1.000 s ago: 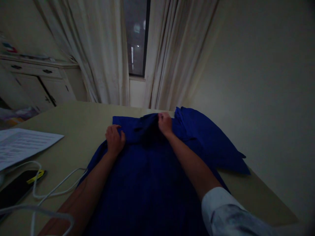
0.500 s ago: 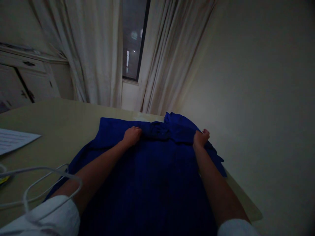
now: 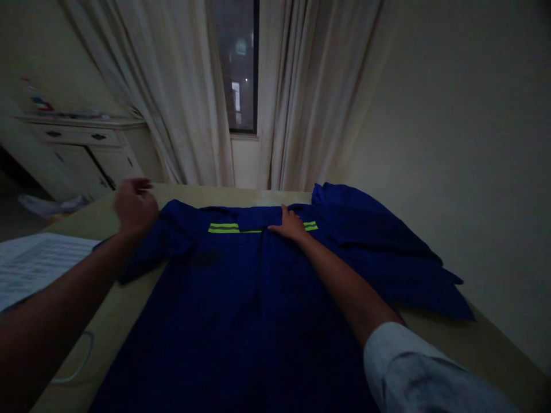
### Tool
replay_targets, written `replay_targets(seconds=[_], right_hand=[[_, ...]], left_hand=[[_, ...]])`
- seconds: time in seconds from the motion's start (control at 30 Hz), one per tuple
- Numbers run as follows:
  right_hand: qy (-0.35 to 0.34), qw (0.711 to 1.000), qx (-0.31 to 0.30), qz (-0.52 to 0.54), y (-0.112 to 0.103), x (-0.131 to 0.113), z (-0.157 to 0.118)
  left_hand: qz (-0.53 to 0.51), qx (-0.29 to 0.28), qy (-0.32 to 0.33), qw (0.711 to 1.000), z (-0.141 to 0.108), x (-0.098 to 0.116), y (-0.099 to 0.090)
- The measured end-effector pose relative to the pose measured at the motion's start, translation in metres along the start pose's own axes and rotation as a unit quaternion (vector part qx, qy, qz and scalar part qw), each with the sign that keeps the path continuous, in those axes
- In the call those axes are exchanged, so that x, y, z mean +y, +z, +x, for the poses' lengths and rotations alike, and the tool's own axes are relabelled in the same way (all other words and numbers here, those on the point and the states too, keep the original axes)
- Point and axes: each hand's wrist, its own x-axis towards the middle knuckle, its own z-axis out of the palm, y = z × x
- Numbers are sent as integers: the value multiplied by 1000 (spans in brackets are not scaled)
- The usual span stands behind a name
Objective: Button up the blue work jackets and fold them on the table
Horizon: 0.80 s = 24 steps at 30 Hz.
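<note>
A dark blue work jacket (image 3: 228, 298) lies spread over the table, its body toward me. Across its far part run yellow-green stripes (image 3: 224, 228), partly covered by a folded blue flap that looks like the collar (image 3: 253, 218). My right hand (image 3: 291, 223) rests on this flap at the middle, thumb and index finger spread apart. At the left, my left hand (image 3: 135, 206) is in the air above the jacket's left sleeve (image 3: 172, 229). Motion smears its fingers, and no cloth shows in it. The right sleeve (image 3: 387, 252) lies bunched and folded beside the wall.
Printed papers (image 3: 47, 261) lie on the table's left side, partly behind my left forearm. A white cable (image 3: 81, 364) curves near the front left. The wall (image 3: 473, 172) borders the table on the right. Curtains (image 3: 181, 103) and a cabinet (image 3: 81, 149) stand beyond.
The jacket's far part has been laid open, uncovering the stripes and the left sleeve. My left hand has let go and moved left. My right hand has shifted left to the middle.
</note>
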Motion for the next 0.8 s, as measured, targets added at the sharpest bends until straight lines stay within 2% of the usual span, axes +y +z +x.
replay_targets(seconds=[0.03,0.07,0.1,0.13,0.2,0.3,0.33,0.37,0.4,0.47,0.53,0.6,0.7,0.8], right_hand=[[-44,998,-23,-41,4,-9,6],[-80,994,-39,-69,4,-17,14],[-102,990,-47,-86,0,-23,23],[-110,989,-40,-90,-7,-28,35],[-107,992,28,-60,-26,-36,62],[-124,971,200,49,-44,-40,91],[-134,960,234,80,-42,-39,92],[-144,955,240,99,-35,-38,88],[-156,956,222,107,-25,-35,79],[-183,967,141,104,4,-28,53],[-191,974,77,94,33,-18,25],[-159,979,80,102,53,-8,6],[-103,975,142,137,57,2,-5],[-136,965,177,141,48,1,-5]], left_hand=[[-11,-40,20,999,-5,9,11],[-22,-123,51,991,-9,19,22],[-20,-204,93,974,-14,30,34],[-10,-261,138,955,-20,41,46],[8,-303,193,933,-33,64,72],[6,-341,211,916,-53,95,112],[4,-350,213,912,-58,103,125],[4,-351,213,912,-63,110,138],[5,-344,207,916,-67,115,150],[7,-317,170,933,-73,122,169],[7,-285,132,949,-77,123,183],[10,-254,126,959,-81,121,190],[14,-222,169,960,-87,118,191],[10,-226,229,947,-90,119,189]])
